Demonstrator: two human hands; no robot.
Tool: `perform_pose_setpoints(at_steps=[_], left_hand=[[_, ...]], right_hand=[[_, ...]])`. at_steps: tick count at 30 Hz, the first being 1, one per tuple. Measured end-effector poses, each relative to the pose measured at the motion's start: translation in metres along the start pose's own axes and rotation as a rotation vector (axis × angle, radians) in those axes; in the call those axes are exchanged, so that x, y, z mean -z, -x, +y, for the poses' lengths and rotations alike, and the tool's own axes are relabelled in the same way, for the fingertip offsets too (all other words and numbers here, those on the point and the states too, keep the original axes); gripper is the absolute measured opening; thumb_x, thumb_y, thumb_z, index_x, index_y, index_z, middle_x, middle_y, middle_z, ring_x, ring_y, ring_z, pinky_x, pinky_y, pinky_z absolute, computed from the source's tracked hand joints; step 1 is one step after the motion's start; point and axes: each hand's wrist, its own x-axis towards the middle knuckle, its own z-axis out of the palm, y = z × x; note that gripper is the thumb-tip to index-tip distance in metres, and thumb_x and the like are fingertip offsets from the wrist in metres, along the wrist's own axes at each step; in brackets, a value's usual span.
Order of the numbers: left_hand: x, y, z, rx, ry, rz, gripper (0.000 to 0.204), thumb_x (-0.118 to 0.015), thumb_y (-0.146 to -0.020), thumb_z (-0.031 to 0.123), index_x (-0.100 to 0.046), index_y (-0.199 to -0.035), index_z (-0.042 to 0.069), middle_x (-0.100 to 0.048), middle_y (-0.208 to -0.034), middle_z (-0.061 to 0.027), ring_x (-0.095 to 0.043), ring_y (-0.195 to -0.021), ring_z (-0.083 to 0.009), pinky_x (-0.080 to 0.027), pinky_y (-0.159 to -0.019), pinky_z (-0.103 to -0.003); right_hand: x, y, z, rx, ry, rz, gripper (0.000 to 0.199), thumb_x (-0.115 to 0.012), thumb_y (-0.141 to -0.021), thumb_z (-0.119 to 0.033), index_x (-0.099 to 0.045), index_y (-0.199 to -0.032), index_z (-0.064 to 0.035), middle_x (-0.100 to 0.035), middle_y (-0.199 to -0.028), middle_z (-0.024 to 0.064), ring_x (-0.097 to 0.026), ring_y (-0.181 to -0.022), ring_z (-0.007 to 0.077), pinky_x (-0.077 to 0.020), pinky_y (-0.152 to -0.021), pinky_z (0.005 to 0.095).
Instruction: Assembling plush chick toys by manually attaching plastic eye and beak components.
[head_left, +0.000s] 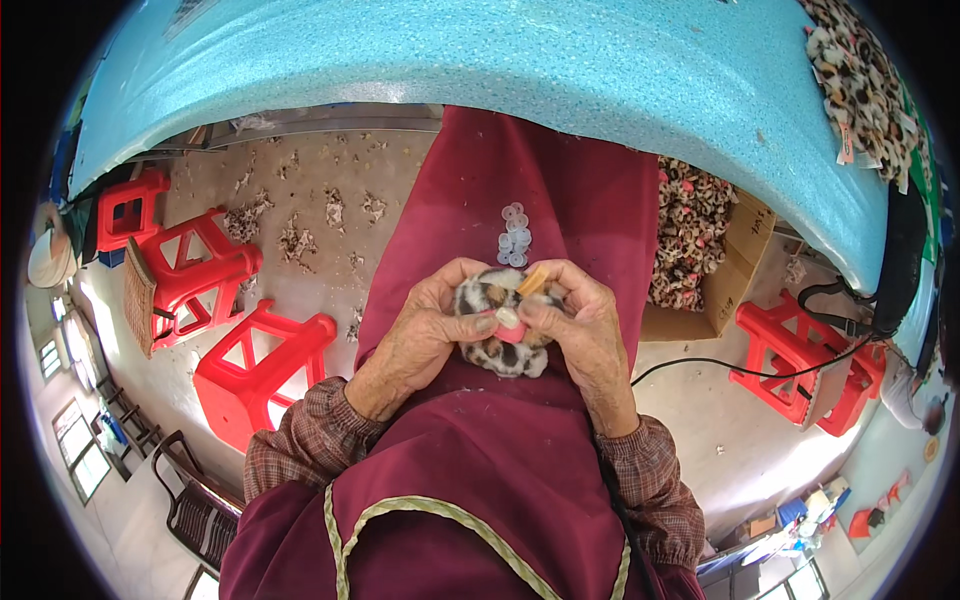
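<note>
On my feed, the left hand [440, 315] and right hand [583, 318] are both curled inward, thumbs close together, pinching a calico-furred plush piece [505, 360] from either side above the lap. That two-sided grip probably steadies it and keeps its pink patch [511, 334] facing up. Translucent plastic discs [514, 238] lie on the maroon apron [590, 200] just beyond the hands, likely for easy reach.

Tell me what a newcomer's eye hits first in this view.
The speckled blue tabletop arches across the top of the picture, and bright red stools stand on the floor at both sides. At the centre, the left hand and right hand hold a furry black, white and tan piece over the maroon apron.
</note>
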Motion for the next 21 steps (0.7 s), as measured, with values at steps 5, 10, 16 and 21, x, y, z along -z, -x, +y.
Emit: perform_pose_setpoints(at_steps=[5, 10, 16, 21], left_hand=[[-0.008, 0.001, -0.005, -0.086, 0.095, -0.134, 0.052, -0.074, -0.07, -0.004, -0.049, -0.114, 0.006, -0.061, -0.097, -0.002, -0.061, -0.089, -0.0114, -0.052, -0.08, -0.025], [-0.006, 0.006, 0.002, -0.094, 0.007, -0.077, 0.052, -0.076, -0.069, -0.003, -0.044, -0.109, 0.007, -0.059, -0.103, -0.0056, -0.059, -0.094, -0.0129, -0.051, -0.082, -0.027], [-0.005, 0.001, -0.009, -0.393, -0.297, 0.041, 0.052, -0.078, -0.072, 0.005, -0.041, -0.109, 0.006, -0.055, -0.1, -0.0063, -0.054, -0.096, -0.0121, -0.049, -0.077, -0.026], [-0.007, 0.008, 0.009, -0.928, -1.323, 0.298, 0.029, -0.076, -0.07, 0.01, -0.06, -0.094, 0.005, -0.054, -0.095, -0.0075, -0.052, -0.083, -0.0175, -0.044, -0.072, -0.03]], right_hand=[[0.002, -0.003, 0.004, -0.059, -0.308, -0.049, 0.024, -0.065, -0.085, -0.01, -0.056, -0.105, -0.0004, -0.062, -0.093, 0.0046, -0.057, -0.083, 0.0076, -0.0468, -0.074, 0.0195], [-0.005, -0.001, -0.007, -0.074, -0.196, 0.03, 0.035, -0.067, -0.085, -0.016, -0.053, -0.113, -0.0009, -0.06, -0.098, 0.0051, -0.055, -0.09, 0.0086, -0.0458, -0.078, 0.0218], [-0.002, 0.003, 0.006, -0.079, -0.16, -0.002, 0.054, -0.073, -0.079, -0.017, -0.048, -0.123, 0.0013, -0.059, -0.107, 0.008, -0.056, -0.099, 0.0136, -0.0455, -0.087, 0.0254], [-0.002, 0.001, 0.002, -0.07, -0.256, 0.073, 0.058, -0.074, -0.077, -0.011, -0.046, -0.125, 0.0035, -0.059, -0.11, 0.0105, -0.058, -0.101, 0.0157, -0.0453, -0.091, 0.0277]])
